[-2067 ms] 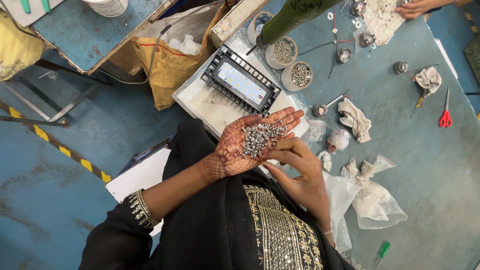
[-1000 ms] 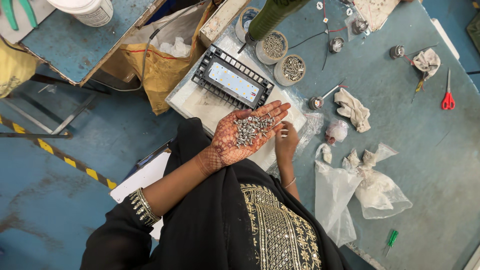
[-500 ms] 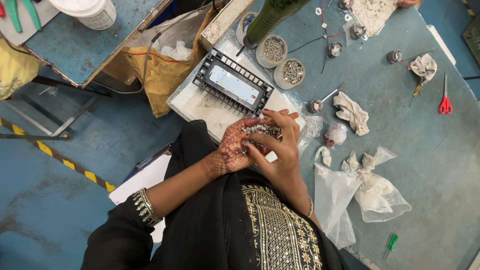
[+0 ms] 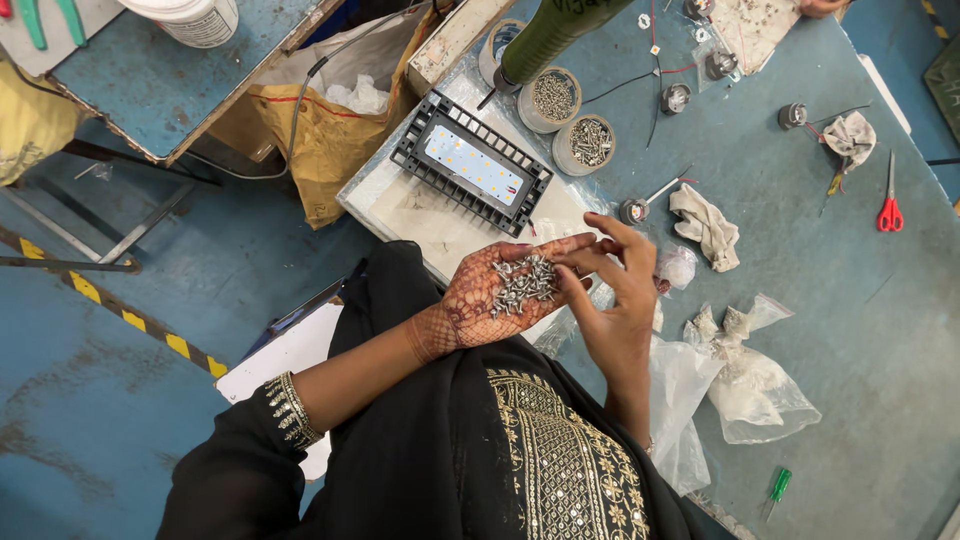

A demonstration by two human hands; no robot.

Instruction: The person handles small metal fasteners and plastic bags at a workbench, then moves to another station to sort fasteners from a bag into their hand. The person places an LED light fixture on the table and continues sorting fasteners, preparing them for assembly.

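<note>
**Loose screws held in open palm above bench**

Presently, the left hand (image 4: pixel 500 295) lay palm up and spread flat, cupping a small heap of silver screws (image 4: pixel 524 282) above the near edge of the blue workbench (image 4: pixel 850 330). The right hand (image 4: pixel 612 290) stood just beside it, fingers loosely bent, its fingertips (image 4: pixel 562 272) touching the edge of the heap; whether a screw was pinched between them could not be told. A black finned lamp housing (image 4: pixel 470 165) with a pale panel of yellow dots rested on a white sheet just beyond the hands. Two round tubs of screws (image 4: pixel 570 120) stood past it, near a dark green cylinder (image 4: pixel 550 35). Crumpled clear plastic bags (image 4: pixel 740 385) lay to the right of the hands. Red-handled scissors (image 4: pixel 888 205) and a green-handled screwdriver (image 4: pixel 776 490) lay well apart from them.
</note>
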